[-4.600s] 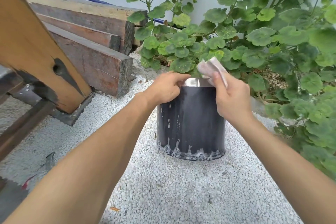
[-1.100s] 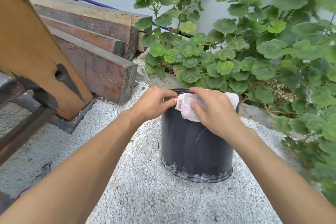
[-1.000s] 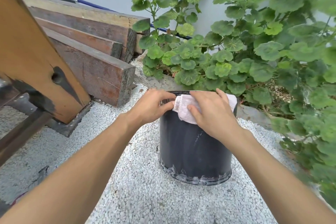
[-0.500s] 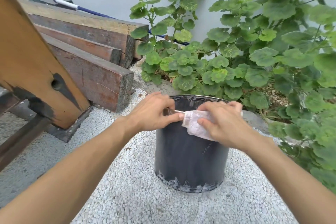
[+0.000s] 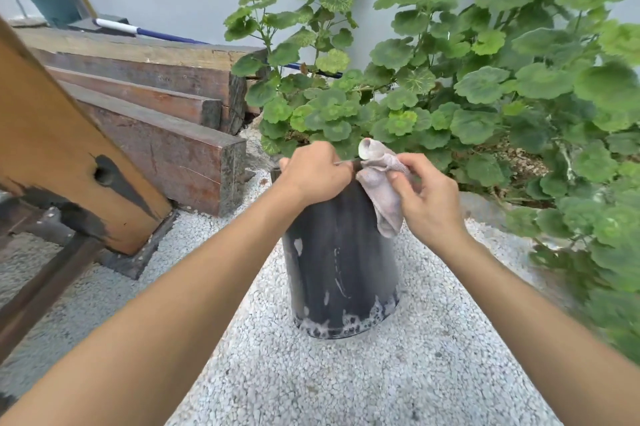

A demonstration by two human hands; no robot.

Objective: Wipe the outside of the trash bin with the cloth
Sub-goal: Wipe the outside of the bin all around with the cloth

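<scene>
Left hand (image 5: 313, 176) grips the trash bin (image 5: 339, 259) rim, right hand (image 5: 429, 197) lightly pinches the dangling cloth (image 5: 382, 190), which could drop.

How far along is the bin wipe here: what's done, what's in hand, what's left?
Done: the upper wall of the bin looks mostly dark, with only faint streaks. In hand: the left hand grips the rim, and the right hand holds the cloth at the top edge. Left: white suds ring the base and a few spots dot the near side. The far side is hidden.
</scene>
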